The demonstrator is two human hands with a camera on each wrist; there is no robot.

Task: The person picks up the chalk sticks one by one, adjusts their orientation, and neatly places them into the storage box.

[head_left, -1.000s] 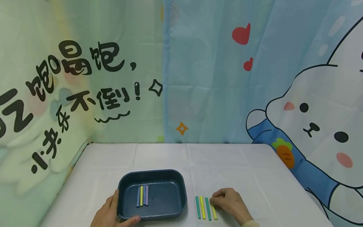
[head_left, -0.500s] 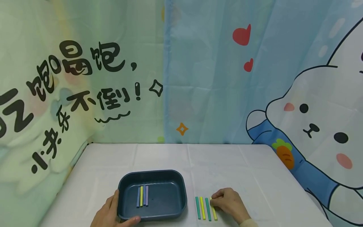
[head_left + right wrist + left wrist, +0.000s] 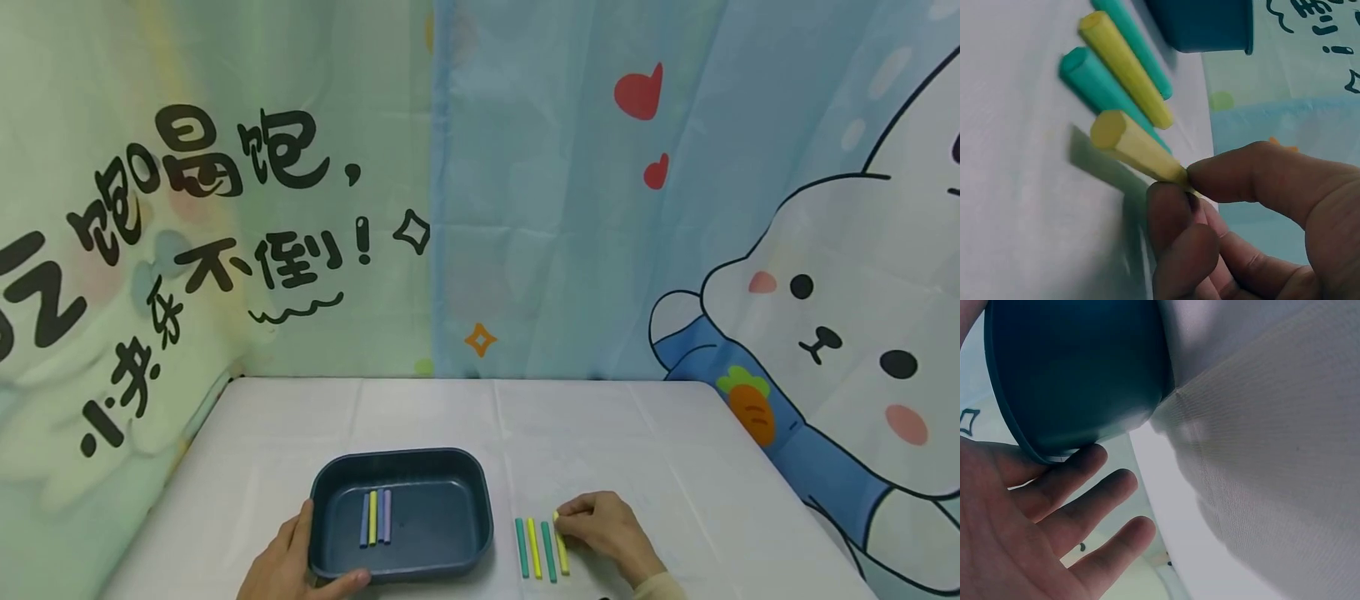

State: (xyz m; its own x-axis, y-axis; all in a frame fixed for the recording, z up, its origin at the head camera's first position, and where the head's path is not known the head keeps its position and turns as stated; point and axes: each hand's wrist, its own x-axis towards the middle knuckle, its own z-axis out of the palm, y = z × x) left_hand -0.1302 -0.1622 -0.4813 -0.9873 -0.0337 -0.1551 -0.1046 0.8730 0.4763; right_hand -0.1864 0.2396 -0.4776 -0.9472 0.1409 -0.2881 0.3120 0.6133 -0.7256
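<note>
The right hand (image 3: pixel 611 532) pinches the far end of a yellow stick (image 3: pixel 1138 149) between thumb and fingers (image 3: pixel 1254 175), tilting that end up off the counter (image 3: pixel 637 433) while the near end seems to rest by the row; a judgement is that the end grip gives room to lift it clear of its neighbours. Just left of it lie a green stick (image 3: pixel 548 552), a second yellow one (image 3: pixel 533 547) and another green one (image 3: pixel 521 547), parallel and close. The left hand (image 3: pixel 288 567) rests against the tray (image 3: pixel 480 500), fingers (image 3: pixel 1079 481) straight along its wall and thumb on the near rim, likely steadying it. Inside lie four sticks (image 3: pixel 375 517) side by side. Compared with a second ago, the stick's far end has risen from flat, and the right hand has drawn slightly back from the row.
</note>
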